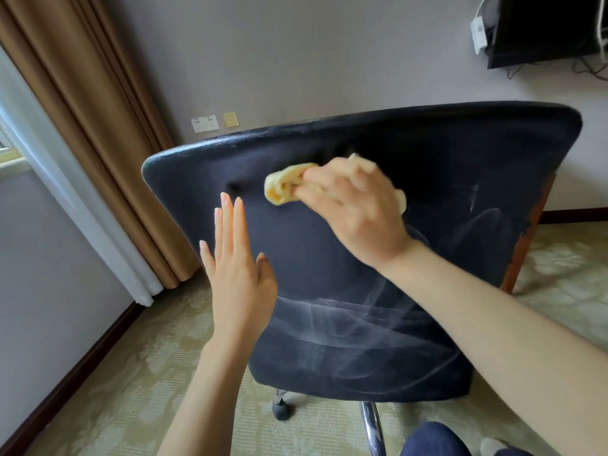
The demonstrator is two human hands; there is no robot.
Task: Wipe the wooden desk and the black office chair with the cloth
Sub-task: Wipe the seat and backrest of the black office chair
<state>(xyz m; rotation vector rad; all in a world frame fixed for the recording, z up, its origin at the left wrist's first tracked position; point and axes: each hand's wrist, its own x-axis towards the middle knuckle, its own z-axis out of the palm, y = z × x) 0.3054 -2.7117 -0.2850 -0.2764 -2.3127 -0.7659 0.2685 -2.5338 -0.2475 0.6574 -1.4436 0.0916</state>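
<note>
Right hand (355,209) grips the bunched yellow cloth (286,184), pressing it on the black chair (329,274) high on its back. Left hand (237,268) is flat, fingers straight, at the chair back's left side; I can't tell whether it touches. White streaks (345,311) show lower down.

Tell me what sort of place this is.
Probably a hotel room, though I can't be sure: heavy brown curtains by a window, patterned carpet, and a wall-mounted dark screen.
</note>
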